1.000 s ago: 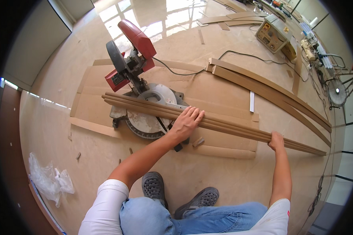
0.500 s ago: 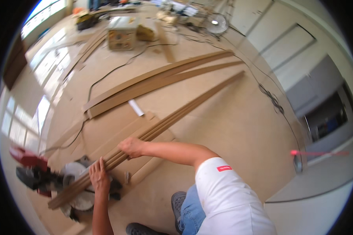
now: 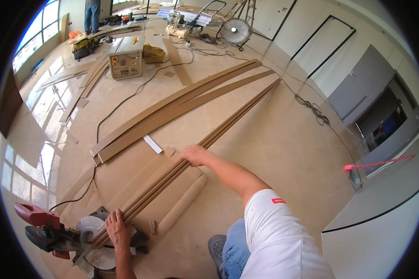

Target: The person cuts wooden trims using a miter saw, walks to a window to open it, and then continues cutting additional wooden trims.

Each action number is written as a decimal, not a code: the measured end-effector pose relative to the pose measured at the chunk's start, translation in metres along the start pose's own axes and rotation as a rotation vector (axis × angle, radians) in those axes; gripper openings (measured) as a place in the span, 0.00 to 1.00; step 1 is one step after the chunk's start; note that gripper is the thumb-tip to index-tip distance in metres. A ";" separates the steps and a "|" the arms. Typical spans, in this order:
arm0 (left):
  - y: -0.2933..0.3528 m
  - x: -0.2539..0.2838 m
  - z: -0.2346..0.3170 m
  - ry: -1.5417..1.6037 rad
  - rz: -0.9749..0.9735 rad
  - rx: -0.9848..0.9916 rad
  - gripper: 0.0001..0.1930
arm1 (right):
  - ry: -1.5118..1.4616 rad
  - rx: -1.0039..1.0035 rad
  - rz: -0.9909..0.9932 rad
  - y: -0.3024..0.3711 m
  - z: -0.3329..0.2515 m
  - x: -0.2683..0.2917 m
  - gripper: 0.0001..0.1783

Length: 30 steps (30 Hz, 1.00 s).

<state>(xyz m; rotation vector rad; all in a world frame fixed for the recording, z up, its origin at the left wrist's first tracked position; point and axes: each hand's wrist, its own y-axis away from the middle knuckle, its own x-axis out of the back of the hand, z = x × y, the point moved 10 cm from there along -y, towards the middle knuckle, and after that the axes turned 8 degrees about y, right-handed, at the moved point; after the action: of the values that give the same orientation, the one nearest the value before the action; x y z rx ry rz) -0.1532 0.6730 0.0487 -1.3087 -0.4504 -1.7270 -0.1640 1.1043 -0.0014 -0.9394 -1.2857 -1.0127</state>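
Observation:
A small bundle of long brown trim strips (image 3: 233,122) runs diagonally from the mitre saw (image 3: 97,237) at the lower left toward the upper right, its far end low over the floor. My left hand (image 3: 118,228) is closed over the strips near their close end, right beside the saw's round table. Farther along the bundle, my right hand (image 3: 194,156) grips it from above, with its fingertips partly hidden. The saw's red handle (image 3: 31,212) and dark motor body stand raised to the left of the strips.
Wide brown boards (image 3: 172,106) lie beyond the bundle, near a white strip (image 3: 152,144). Flattened cardboard (image 3: 181,188) lies underneath. Black cables (image 3: 314,110) cross the floor. A box-shaped machine (image 3: 125,58), a round fan (image 3: 235,31) and a standing person (image 3: 92,16) are farther back.
The strips have slid toward the upper right, so their close end no longer juts past the saw. My right hand has moved away from my left. The view has tilted up slightly.

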 end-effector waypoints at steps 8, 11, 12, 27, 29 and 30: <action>-0.016 -0.013 0.025 -0.088 -0.048 0.061 0.38 | 0.246 -0.099 -0.044 -0.008 0.009 -0.007 0.15; -0.018 -0.014 0.027 -0.063 -0.071 0.101 0.37 | 0.117 -0.036 0.010 -0.027 -0.040 -0.006 0.19; -0.017 -0.015 0.026 -0.063 -0.075 0.104 0.37 | 0.072 0.039 -0.032 -0.035 -0.059 -0.009 0.23; -0.016 -0.014 0.025 0.030 -0.025 0.070 0.34 | 0.164 -0.046 -0.174 -0.054 -0.116 -0.011 0.32; -0.016 -0.013 0.021 0.031 0.007 0.060 0.34 | 0.185 -0.097 -0.210 -0.054 -0.124 0.008 0.27; -0.013 -0.015 0.023 0.035 0.011 0.048 0.34 | 0.144 -0.063 -0.261 -0.052 -0.135 0.013 0.26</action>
<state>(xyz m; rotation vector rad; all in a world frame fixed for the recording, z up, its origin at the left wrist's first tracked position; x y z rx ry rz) -0.1501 0.7027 0.0465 -1.2426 -0.4610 -1.7175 -0.1732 0.9590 0.0020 -0.7426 -1.2820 -1.3065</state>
